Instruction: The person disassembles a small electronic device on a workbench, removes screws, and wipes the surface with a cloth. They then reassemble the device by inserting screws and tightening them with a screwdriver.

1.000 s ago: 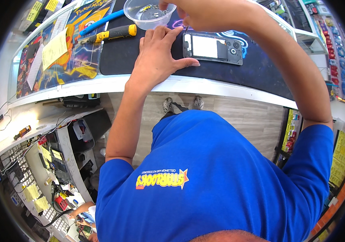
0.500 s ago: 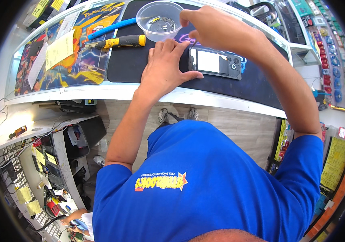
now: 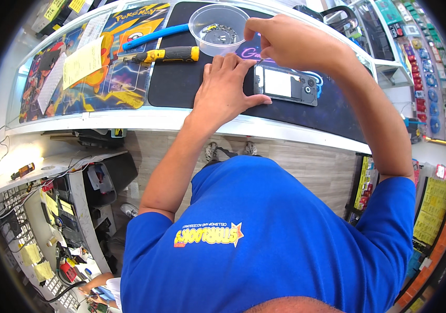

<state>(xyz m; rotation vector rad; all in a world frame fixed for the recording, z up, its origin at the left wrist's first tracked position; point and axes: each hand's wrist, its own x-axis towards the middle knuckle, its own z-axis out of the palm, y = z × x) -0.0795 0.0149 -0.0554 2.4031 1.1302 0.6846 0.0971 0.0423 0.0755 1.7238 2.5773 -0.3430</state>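
Observation:
An opened phone (image 3: pixel 287 84) with its back off lies on a black mat (image 3: pixel 181 83) on the counter. My left hand (image 3: pixel 228 88) lies flat on the mat, fingers pressed against the phone's left end. My right hand (image 3: pixel 285 44) hovers over the phone's upper left corner, fingers pinched on a thin tool (image 3: pixel 259 62) whose tip touches the phone. A clear plastic bowl (image 3: pixel 218 28) with small parts inside stands just behind the hands.
A yellow-and-black screwdriver (image 3: pixel 165 54) and a blue tool (image 3: pixel 152 35) lie left of the bowl. Colourful cartoon mats and paper notes (image 3: pixel 82 62) cover the counter's left part. Shelves with packaged goods (image 3: pixel 431 78) stand at right. A cluttered desk (image 3: pixel 50 219) sits lower left.
My right hand has come down from the bowl to the phone's upper left corner. My left hand stays pressed beside the phone. The view has tilted so the counter sits lower.

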